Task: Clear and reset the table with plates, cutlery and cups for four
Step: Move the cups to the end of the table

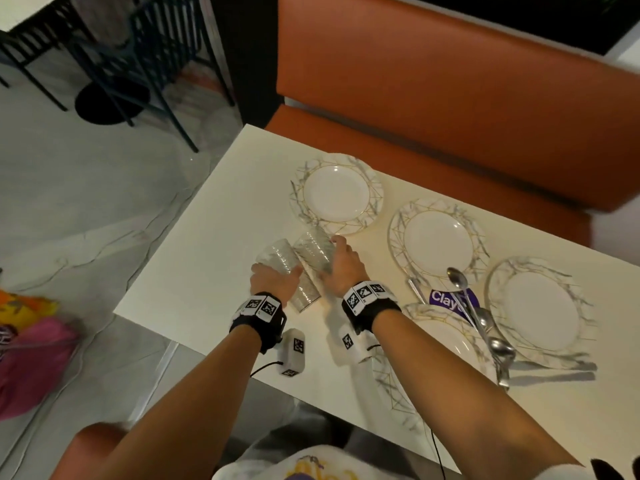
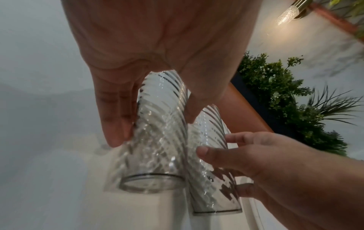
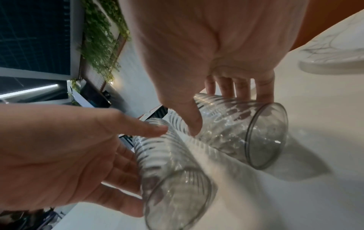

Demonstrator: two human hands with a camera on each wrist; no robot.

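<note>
Two clear ribbed glasses are held side by side, tipped with their mouths toward me, low over the white table (image 1: 207, 237). My left hand (image 1: 277, 271) (image 2: 153, 129) grips the left glass (image 1: 280, 259) (image 2: 157, 140) (image 3: 173, 171) between fingers and thumb. My right hand (image 1: 334, 258) (image 3: 230, 115) grips the right glass (image 1: 315, 251) (image 3: 236, 129) (image 2: 212, 171) the same way. More ribbed glass (image 1: 304, 294) shows between my wrists; which glass it belongs to I cannot tell. Plates with marbled rims lie at the far middle (image 1: 337, 194), middle right (image 1: 438, 240), right (image 1: 540, 310) and under my right forearm (image 1: 443, 344).
Spoons (image 1: 478, 317) lie heaped across the near plate, with knives (image 1: 554, 375) beside them and a purple sticker (image 1: 446, 299) on the table. An orange bench (image 1: 415, 81) runs behind the table. Dark chairs (image 1: 114, 46) and coloured bags (image 1: 31, 351) stand on the floor at left.
</note>
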